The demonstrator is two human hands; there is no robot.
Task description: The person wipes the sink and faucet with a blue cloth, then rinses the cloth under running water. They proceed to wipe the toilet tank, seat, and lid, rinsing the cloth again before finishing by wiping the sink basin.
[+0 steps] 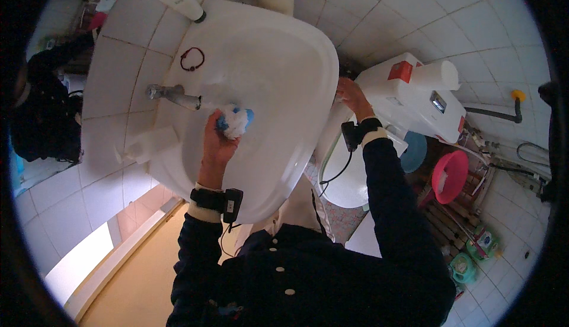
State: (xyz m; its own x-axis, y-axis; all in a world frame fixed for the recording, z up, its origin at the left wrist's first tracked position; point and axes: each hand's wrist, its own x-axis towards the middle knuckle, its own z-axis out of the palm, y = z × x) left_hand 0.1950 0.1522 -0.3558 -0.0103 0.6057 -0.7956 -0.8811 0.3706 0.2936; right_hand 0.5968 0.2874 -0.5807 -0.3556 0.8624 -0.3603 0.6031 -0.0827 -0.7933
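Note:
My left hand (pixel 218 147) is over the white sink (pixel 284 84), closed round a bunched, wet-looking blue-and-white cloth (pixel 236 123). The cloth sits just beside the spout of the metal faucet (pixel 178 96), and some of it is hidden behind my fingers. My right hand (pixel 354 98) is beyond the sink's right rim, next to the corner of the white toilet tank (pixel 394 99). Its fingers look loosely stretched, with nothing visible in them; whether they touch the tank I cannot tell. Both wrists wear black strapped devices with cables.
A white tube (pixel 183 4) with a dark cap and a dark red bracelet (pixel 192 59) lie along the sink's far left edge. A white bottle (pixel 151 144) stands at its left. A paper roll (pixel 437 76) rests on the tank. Blue (pixel 414 151) and pink basins (pixel 450 176) stand right.

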